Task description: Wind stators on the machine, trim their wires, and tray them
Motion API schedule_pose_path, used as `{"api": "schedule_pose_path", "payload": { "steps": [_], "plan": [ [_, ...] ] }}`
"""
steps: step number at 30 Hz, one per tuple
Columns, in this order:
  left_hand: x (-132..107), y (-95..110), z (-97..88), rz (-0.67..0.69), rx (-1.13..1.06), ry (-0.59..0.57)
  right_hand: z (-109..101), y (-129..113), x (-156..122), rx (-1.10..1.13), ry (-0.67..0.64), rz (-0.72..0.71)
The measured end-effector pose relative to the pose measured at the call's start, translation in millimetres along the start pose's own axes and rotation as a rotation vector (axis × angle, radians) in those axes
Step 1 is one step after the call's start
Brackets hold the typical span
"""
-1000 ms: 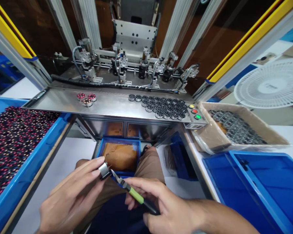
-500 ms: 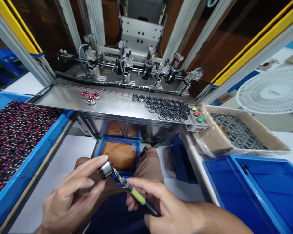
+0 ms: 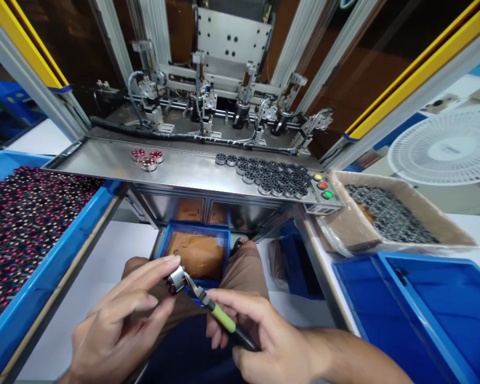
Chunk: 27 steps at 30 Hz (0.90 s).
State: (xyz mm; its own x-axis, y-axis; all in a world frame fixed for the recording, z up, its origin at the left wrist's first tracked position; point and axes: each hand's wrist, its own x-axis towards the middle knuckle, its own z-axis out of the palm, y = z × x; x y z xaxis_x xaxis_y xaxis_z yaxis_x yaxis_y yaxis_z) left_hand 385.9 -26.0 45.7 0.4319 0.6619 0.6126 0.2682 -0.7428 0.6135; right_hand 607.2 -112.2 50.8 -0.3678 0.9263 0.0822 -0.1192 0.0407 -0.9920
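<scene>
Between thumb and fingertips, my left hand (image 3: 124, 320) pinches a small motor stator (image 3: 176, 279), a silvery ring with dark parts at its lower left. My right hand (image 3: 264, 330) is wrapped round green-and-black cutting pliers (image 3: 223, 318). The pliers' narrow jaws meet the stator's right side, where thin wire ends stick out; whether a wire lies between the blades is too small to tell. Both hands are above my lap. On the steel shelf ahead stand a few stators with red and copper windings (image 3: 149, 162) and, to the right, a cluster of black-and-silver stators (image 3: 274, 176).
A blue bin (image 3: 60, 250) full of wound parts fills the left. On the right are a carton (image 3: 456, 234) of grey parts, blue trays (image 3: 436, 309) and a white fan (image 3: 450, 146). Beyond the shelf is a machine (image 3: 234, 104) with clamps; a blue crate (image 3: 226, 250) lies below.
The machine's upright clamp arms and back plate have shifted upward. My hands, the stator and the pliers have hardly moved, with the stator turned slightly.
</scene>
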Motion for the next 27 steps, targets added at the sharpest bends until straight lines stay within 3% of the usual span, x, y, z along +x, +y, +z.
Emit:
{"api": "schedule_pose_path", "payload": {
  "steps": [12, 18, 22, 25, 27],
  "plan": [
    [3, -1, 2.4, 0.006, -0.018, -0.005, -2, -5, 2, -0.14, 0.021, 0.024],
    [0, -2, 1.1, -0.044, 0.061, 0.025, -6, 0, -3, 0.02, 0.116, 0.034],
    [0, -10, -2.2, 0.098, 0.231, 0.055, -9, -1, 0, 0.022, 0.112, 0.029],
    [-4, -22, -5.9, 0.158, 0.338, 0.082, -18, -10, 28, -0.233, 0.18, 0.022],
    [-10, -31, -11.3, 0.097, 0.309, 0.116, -33, -20, 65, -0.579, 0.266, -0.014]
  ]
}}
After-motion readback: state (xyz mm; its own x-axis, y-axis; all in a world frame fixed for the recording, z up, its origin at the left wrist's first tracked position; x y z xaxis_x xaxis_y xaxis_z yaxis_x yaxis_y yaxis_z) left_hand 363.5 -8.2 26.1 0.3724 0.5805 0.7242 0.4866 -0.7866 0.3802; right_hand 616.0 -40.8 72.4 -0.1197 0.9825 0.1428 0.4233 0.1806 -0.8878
